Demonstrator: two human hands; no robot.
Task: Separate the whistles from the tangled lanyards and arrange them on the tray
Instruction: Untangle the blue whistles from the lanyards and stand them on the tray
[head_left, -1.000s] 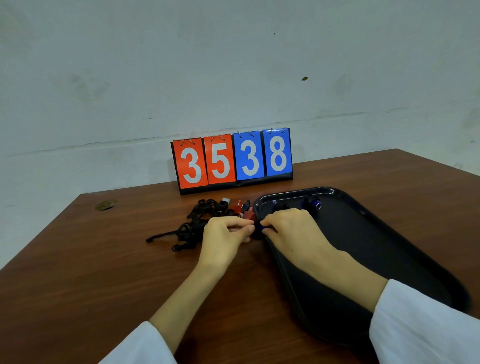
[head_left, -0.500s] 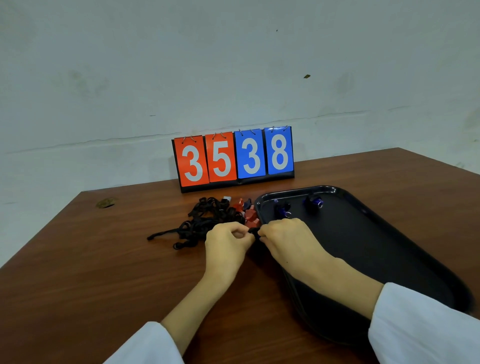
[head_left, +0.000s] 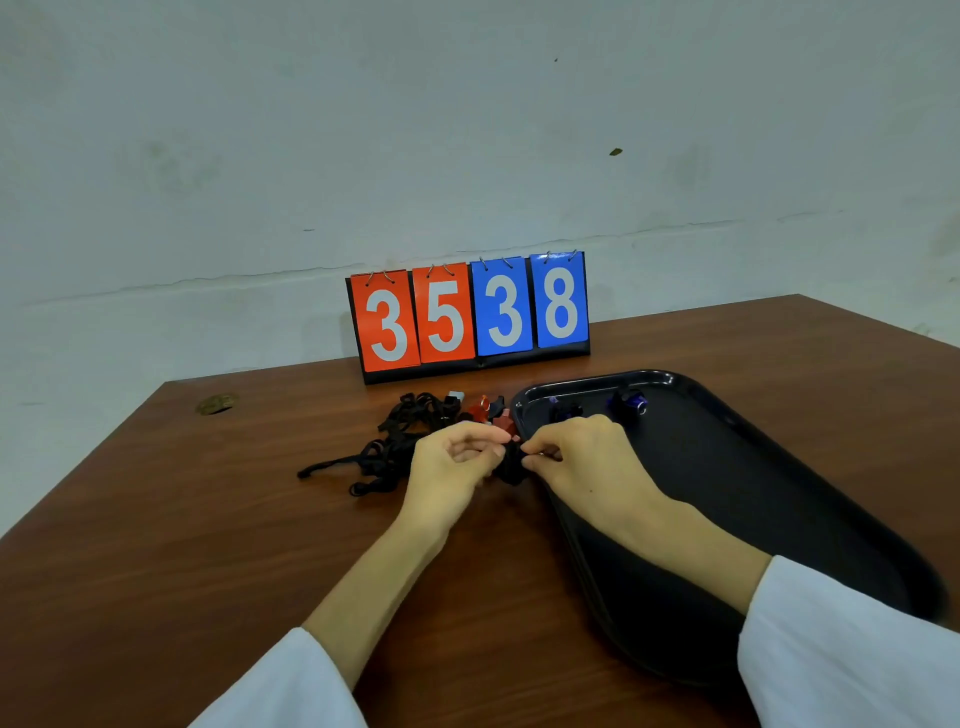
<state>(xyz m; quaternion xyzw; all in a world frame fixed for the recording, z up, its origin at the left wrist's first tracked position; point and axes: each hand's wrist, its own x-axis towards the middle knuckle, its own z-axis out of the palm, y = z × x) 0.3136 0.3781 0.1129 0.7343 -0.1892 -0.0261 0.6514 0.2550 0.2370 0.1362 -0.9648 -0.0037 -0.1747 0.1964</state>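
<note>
Left hand (head_left: 447, 465) rolled outward; lanyard clump (head_left: 511, 467) pinched between it, right hand (head_left: 584, 460).

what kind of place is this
Likely a staged recording or lab setup: a wooden table against a plain wall, a flip number board reading 3538, and white sleeves.

Under our left hand (head_left: 452, 460) we see a table (head_left: 208, 545) of smooth reddish wood with a soft sheen. Beneath our right hand (head_left: 587, 460) the black tray (head_left: 779, 493) looks like glossy plastic. Left of the left hand lie matt black woven-cloth lanyards (head_left: 395, 449); just beyond it, shiny red whistles (head_left: 480, 408), seemingly plastic.
</note>
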